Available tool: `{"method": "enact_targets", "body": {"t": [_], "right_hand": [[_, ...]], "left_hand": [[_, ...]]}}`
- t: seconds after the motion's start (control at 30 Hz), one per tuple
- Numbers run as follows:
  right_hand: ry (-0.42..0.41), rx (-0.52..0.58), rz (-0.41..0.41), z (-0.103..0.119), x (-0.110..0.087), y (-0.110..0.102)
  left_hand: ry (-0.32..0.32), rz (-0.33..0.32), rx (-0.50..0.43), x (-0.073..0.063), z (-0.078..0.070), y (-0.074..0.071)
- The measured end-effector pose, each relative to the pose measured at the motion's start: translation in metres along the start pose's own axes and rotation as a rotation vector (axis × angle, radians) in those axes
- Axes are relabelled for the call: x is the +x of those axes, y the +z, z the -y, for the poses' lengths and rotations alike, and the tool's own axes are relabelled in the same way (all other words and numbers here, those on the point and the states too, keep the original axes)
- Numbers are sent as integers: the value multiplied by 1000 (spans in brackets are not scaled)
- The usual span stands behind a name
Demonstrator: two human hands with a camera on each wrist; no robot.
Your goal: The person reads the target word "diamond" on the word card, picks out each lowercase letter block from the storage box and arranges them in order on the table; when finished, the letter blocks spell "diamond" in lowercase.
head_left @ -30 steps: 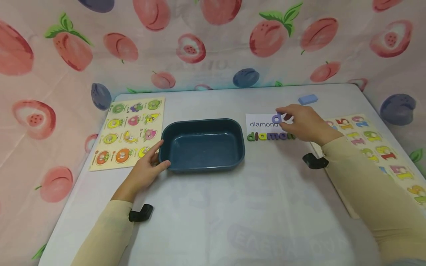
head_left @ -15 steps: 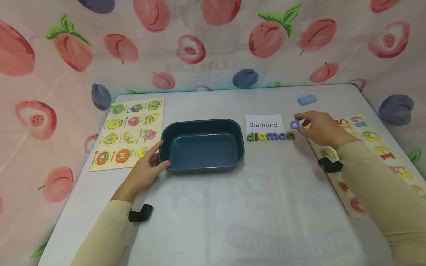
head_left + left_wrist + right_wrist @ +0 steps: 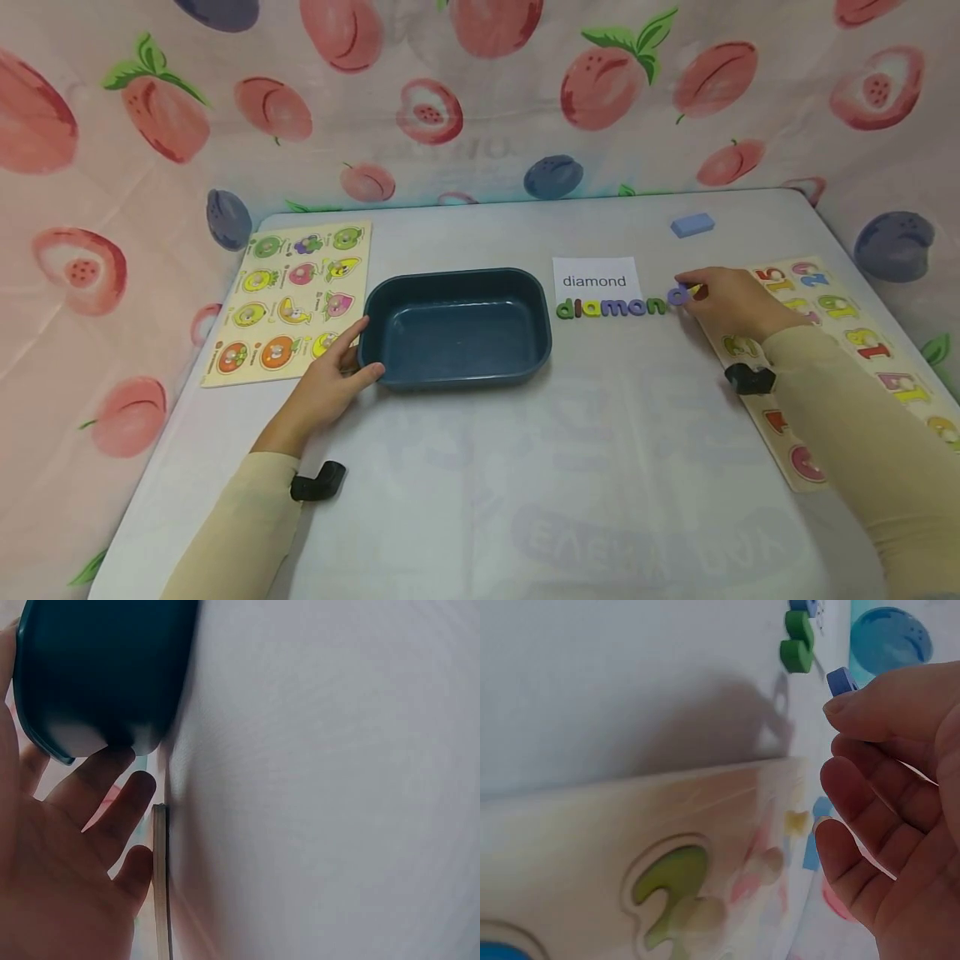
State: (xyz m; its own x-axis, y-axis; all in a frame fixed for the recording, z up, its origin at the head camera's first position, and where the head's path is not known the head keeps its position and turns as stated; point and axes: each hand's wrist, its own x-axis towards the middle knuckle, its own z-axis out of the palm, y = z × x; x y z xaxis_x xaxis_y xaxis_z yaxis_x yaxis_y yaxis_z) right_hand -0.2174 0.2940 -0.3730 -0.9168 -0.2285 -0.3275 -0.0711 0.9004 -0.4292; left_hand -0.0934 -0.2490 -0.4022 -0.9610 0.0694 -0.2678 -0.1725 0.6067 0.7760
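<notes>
My right hand (image 3: pixel 731 302) pinches a purple letter d (image 3: pixel 677 297) between thumb and forefinger, at the right end of a row of coloured letters (image 3: pixel 611 307). In the right wrist view its other fingers are loosely bent, below the pinched letter (image 3: pixel 841 681). The row reads "diamon" beneath a white card (image 3: pixel 596 271) printed "diamond". My left hand (image 3: pixel 322 387) rests against the left end of a dark blue plastic basin (image 3: pixel 457 333), thumb at the near corner. Seen from the left wrist, the fingers are spread, and a fingertip meets the basin's outer wall (image 3: pixel 101 667).
A fruit puzzle board (image 3: pixel 288 300) lies left of the basin. On the right, a number puzzle board (image 3: pixel 840 329) is partly hidden under the right forearm. A blue block (image 3: pixel 692 225) sits near the table's back edge. Peach-printed cloth (image 3: pixel 487 100) hangs behind.
My right hand has carried the purple d from over the card rightward, then down to the end of the letter row. The left hand and basin have stayed put.
</notes>
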Motion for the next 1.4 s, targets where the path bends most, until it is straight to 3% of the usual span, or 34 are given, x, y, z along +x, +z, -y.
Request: {"method": "enact_targets", "body": {"t": [0.57,1.4], "right_hand": [[-28,-88,13,-10,9,8],[-14,-66,2,-6,10,12]], "left_hand": [[-8,-1,-7,-2,0,0],[9,-16,21,-1,-1,1]]}}
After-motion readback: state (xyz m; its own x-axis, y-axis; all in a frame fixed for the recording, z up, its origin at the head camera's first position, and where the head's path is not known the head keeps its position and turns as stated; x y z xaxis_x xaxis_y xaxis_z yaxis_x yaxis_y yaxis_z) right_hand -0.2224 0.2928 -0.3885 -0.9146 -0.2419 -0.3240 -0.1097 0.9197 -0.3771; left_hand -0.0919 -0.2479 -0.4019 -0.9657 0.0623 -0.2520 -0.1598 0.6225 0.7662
